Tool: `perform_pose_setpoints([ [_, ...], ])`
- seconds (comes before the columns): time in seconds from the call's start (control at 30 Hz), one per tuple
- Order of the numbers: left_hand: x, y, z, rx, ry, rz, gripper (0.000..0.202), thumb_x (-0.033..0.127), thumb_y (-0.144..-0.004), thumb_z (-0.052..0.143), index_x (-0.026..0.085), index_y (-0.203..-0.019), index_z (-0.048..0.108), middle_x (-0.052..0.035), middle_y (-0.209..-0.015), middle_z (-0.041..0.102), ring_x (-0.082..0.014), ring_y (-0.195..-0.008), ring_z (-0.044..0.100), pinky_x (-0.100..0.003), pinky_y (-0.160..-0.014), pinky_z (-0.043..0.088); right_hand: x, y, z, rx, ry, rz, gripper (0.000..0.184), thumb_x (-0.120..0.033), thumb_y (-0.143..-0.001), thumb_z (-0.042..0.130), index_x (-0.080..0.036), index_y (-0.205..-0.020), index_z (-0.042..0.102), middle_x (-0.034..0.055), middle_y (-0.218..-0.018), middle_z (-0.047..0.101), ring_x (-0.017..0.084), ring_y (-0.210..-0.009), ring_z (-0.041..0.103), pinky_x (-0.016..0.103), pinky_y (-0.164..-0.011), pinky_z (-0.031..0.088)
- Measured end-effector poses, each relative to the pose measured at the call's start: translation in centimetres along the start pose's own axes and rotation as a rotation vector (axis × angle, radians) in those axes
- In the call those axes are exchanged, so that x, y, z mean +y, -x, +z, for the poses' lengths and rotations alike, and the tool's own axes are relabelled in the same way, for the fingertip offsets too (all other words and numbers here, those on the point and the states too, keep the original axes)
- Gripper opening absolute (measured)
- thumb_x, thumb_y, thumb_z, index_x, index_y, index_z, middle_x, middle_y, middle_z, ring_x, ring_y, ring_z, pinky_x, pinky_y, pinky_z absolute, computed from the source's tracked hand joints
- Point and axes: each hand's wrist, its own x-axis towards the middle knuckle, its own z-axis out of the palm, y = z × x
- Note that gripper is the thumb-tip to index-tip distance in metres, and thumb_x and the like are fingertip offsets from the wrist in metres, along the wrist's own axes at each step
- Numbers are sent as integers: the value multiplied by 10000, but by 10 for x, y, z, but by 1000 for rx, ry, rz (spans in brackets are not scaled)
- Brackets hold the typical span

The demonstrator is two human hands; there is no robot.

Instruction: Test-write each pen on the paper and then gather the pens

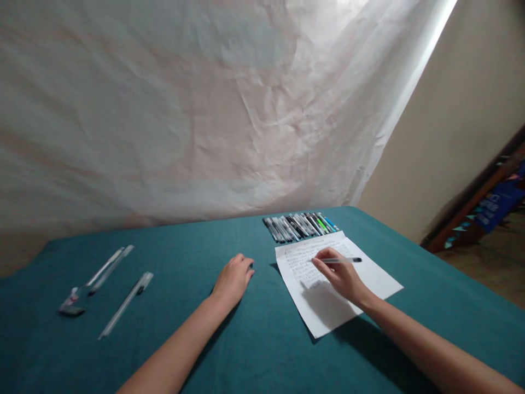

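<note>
My right hand [337, 272] rests over a sheet of paper [375, 276] and grips a pen [346, 260] with a clear barrel and a dark end. The pen's tip meets the page among several lines of handwriting that cover its upper left. My left hand [234, 278] lies on the cloth to the left of the paper, apart from it, with the fingers curled. Something small and dark shows between its thumb and fingertips, too small to name for certain.
Behind the paper lies a row of several pens [301, 227], side by side. At left on the green tablecloth [197, 246] are clear rulers or pens [125, 306], with a small dark-based object [71, 306]. A pale sheet [184, 109] hangs behind the table.
</note>
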Motion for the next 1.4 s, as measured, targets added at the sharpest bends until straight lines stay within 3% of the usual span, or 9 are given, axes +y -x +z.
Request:
perform_pose_setpoints([
  [0.17,-1,3,3,30,67,-5,247,200,-812,442,186,-1029,558,-59,-933,537,-168,-873,529,-295,-799,398,-43,-19,42,-112,-140,-55,238,-394,-826,441,-191,-822,566,30,-727,600,149,-654,548,253,-590,421],
  [0.27,-4,5,0,94,244,-24,245,215,-821,427,189,-1014,575,-56,-938,539,-158,-870,532,-291,-801,407,-58,-27,64,-115,-242,-41,258,-391,-843,402,-190,-903,553,30,-755,615,141,-650,560,244,-580,431],
  [0.4,-13,4,-3,197,650,-112,231,298,-803,474,159,-909,624,-56,-875,586,-158,-826,543,-290,-771,423,-60,-24,88,-35,-231,-79,202,-335,-847,396,-196,-928,519,21,-734,588,131,-629,543,233,-569,426],
  [0.5,-19,1,-1,268,1027,-307,266,336,-741,570,137,-907,627,-47,-817,617,-124,-728,551,-239,-686,435,-54,-13,100,-7,-119,-196,116,-274,-831,427,-209,-879,510,5,-685,545,123,-606,514,232,-579,411],
  [0.6,-22,-1,3,331,1401,-506,278,293,-673,657,134,-899,628,-23,-759,617,-66,-627,535,-157,-578,416,-52,-5,104,-60,-33,-393,110,-212,-811,448,-207,-892,522,9,-715,529,117,-611,497,236,-589,402],
  [0.73,-20,-3,7,360,1736,-586,203,199,-658,685,114,-834,633,-24,-726,618,-38,-593,538,-116,-558,430,-55,-1,103,-154,-13,-529,260,-153,-790,459,-198,-1043,497,51,-873,548,129,-714,521,254,-650,419],
  [1.07,-5,1,6,321,1847,-655,105,129,-697,651,93,-793,628,-44,-722,627,-47,-581,560,-125,-566,474,-54,-1,104,-175,5,-517,282,-129,-795,437,-200,-1063,493,51,-895,555,128,-737,545,249,-668,434],
  [1.4,4,4,13,312,1843,-624,146,155,-671,677,103,-796,621,-38,-734,626,-53,-607,561,-139,-592,463,-58,-2,104,-161,94,-580,329,-123,-812,407,-208,-1120,485,65,-924,565,128,-753,550,242,-663,451],
])
